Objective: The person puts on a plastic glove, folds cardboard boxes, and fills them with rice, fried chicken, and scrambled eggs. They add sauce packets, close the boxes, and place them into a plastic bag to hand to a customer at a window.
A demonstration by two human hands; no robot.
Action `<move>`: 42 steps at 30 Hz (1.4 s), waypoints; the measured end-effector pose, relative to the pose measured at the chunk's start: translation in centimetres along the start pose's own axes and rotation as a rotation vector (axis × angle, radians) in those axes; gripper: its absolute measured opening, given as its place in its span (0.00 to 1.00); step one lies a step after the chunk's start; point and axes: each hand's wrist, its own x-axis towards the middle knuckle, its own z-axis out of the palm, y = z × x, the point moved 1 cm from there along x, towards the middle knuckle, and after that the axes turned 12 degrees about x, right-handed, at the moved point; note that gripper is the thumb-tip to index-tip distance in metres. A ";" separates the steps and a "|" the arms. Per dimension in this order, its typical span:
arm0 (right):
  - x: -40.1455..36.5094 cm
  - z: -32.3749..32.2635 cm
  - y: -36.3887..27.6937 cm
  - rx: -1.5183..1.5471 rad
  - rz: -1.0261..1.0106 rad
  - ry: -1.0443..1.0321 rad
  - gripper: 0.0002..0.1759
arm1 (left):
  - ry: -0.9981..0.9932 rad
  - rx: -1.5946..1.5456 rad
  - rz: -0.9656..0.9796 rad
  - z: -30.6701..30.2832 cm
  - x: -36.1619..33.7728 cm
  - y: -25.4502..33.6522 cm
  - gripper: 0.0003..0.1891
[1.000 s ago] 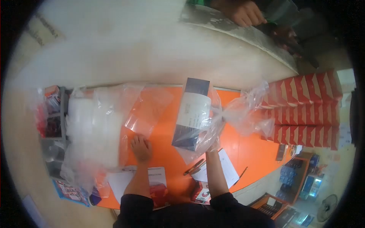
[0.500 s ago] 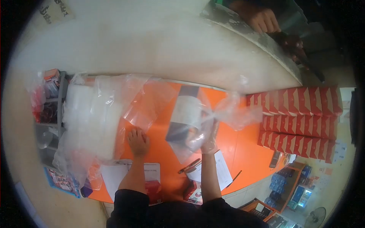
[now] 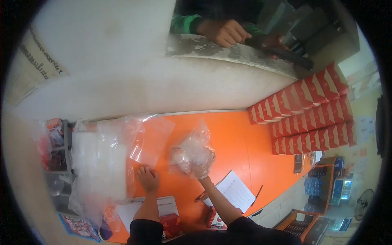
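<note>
My left hand (image 3: 148, 179) lies on the orange table (image 3: 232, 147), fingers spread, beside the lower edge of a clear plastic sheet (image 3: 149, 143). A crumpled clear plastic bag (image 3: 194, 149) with whitish and brownish contents sits near the middle of the table. At its lower side is my right hand (image 3: 201, 170), its fingers hidden by the plastic. A large stack of white plastic bags (image 3: 100, 163) lies to the left of my left hand.
Red and brown boxes (image 3: 306, 110) stand in rows at right. Papers (image 3: 233, 192), a pen (image 3: 257, 195) and a red box (image 3: 215, 219) are near the front edge. A grey rack (image 3: 67, 163) stands left. Beyond the wall opening, another person's hand (image 3: 226, 32) rests on the ledge.
The view has shifted. The bag is now compact and bunched, with its loose end no longer stretched rightward; my right hand has moved left with it. My left hand remains on the table.
</note>
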 end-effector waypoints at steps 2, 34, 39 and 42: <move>-0.2 -0.3 0.9 -0.217 -0.254 -0.037 0.22 | 0.010 -0.003 0.002 0.2 0.0 0.0 0.11; 7.1 -4.9 -10.9 -0.010 0.746 -0.405 0.25 | 0.020 0.004 0.003 0.2 0.0 -0.1 0.11; 3.0 -5.2 -6.5 -0.120 0.391 -0.437 0.20 | 0.053 0.026 0.005 -0.1 0.1 0.1 0.10; 1.2 -4.9 -4.3 0.031 0.307 -0.397 0.21 | 0.041 0.014 0.008 0.1 0.2 -0.1 0.10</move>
